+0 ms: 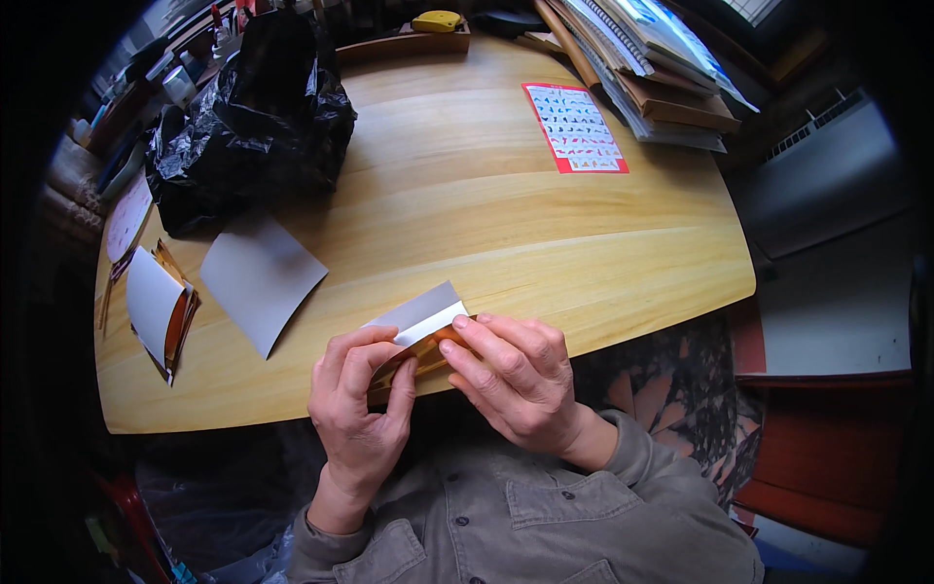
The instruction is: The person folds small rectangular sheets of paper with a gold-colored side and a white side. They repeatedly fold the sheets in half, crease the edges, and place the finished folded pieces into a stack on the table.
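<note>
A folded sheet of paper (pixel 430 317), white on one face and shiny gold on the other, is held between both hands over the table's near edge. My left hand (pixel 365 394) pinches its left end between thumb and fingers. My right hand (pixel 518 379) grips the right part, fingertips on the fold. To the left, a loose white sheet (pixel 263 281) lies on the wooden table (pixel 511 219). Beside it stands a small bundle of folded white and gold paper pieces (pixel 157 306).
A black plastic bag (pixel 255 131) sits at the back left. A red-bordered sheet with small printed figures (pixel 576 128) lies at the back right, near stacked notebooks and envelopes (pixel 642 80). A yellow tape measure (pixel 436 21) rests at the far edge.
</note>
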`<control>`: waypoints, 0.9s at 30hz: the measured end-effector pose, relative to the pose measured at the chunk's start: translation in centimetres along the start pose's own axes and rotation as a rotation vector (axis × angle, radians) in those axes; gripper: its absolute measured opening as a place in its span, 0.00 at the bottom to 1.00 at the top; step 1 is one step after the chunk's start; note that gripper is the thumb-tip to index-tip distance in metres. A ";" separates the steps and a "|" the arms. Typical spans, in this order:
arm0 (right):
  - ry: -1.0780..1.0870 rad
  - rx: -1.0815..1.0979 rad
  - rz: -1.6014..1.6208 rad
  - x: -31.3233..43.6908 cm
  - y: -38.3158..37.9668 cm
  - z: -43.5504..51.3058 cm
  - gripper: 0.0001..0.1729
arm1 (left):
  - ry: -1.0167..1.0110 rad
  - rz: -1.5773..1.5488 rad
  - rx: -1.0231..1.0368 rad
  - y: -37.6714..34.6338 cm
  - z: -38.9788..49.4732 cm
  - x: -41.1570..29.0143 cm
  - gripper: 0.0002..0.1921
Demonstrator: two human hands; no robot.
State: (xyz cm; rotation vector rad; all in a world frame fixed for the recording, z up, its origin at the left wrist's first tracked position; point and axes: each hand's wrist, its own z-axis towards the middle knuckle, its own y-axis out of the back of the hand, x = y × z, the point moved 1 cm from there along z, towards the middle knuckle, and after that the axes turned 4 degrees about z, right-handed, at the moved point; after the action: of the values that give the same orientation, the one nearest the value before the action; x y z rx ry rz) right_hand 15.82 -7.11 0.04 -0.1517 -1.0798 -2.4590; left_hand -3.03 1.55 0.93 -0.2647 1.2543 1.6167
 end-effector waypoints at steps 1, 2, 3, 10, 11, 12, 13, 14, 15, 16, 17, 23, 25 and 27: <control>-0.013 0.031 0.004 0.0 -0.1 -0.1 0.25 | 0.000 0.016 0.007 0.1 0.1 0.1 0.10; -0.019 0.042 0.007 0.0 -0.2 -0.2 0.23 | -0.017 -0.002 0.004 0.1 0.2 0.1 0.09; -0.018 0.052 0.003 0.0 -0.2 -0.2 0.23 | -0.021 -0.020 0.003 0.2 0.3 0.2 0.08; -0.037 0.098 -0.006 -0.2 -0.3 -0.3 0.24 | 0.171 -0.132 -0.002 -0.3 0.2 0.4 0.08; -0.043 0.105 -0.006 -0.2 -0.4 -0.3 0.24 | 0.132 -0.081 -0.007 -0.3 0.3 0.4 0.08; -0.043 0.108 -0.003 -0.2 -0.4 -0.3 0.24 | 0.112 -0.061 -0.010 -0.3 0.4 0.4 0.08; -0.044 0.112 0.001 -0.2 -0.4 -0.4 0.24 | 0.113 -0.065 -0.012 -0.3 0.4 0.4 0.08; -0.047 0.110 0.004 -0.2 -0.5 -0.4 0.24 | 0.094 -0.038 -0.010 -0.4 0.4 0.4 0.09; -0.051 0.117 0.008 -0.2 -0.5 -0.4 0.24 | 0.096 -0.036 -0.008 -0.4 0.4 0.5 0.09; -0.056 0.119 0.011 -0.2 -0.5 -0.4 0.24 | 0.111 -0.060 -0.005 -0.4 0.4 0.5 0.09; -0.062 0.119 0.016 -0.2 -0.5 -0.4 0.24 | 0.096 -0.027 -0.005 -0.4 0.5 0.5 0.09; -0.069 0.131 0.022 -0.3 -0.6 -0.4 0.23 | 0.081 0.012 0.011 -0.2 0.6 0.3 0.09; -0.068 0.134 0.022 -0.3 -0.5 -0.4 0.23 | 0.068 0.019 0.008 -0.2 0.7 0.1 0.09; -0.069 0.133 0.020 -0.2 -0.5 -0.3 0.23 | 0.095 0.017 0.024 -0.1 0.6 -0.1 0.10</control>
State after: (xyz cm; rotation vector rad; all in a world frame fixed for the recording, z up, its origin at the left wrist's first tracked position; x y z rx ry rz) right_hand 15.81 -6.95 -0.60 -0.2054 -1.2606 -2.3704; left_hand -2.69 2.03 1.22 -0.3203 1.3504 1.6185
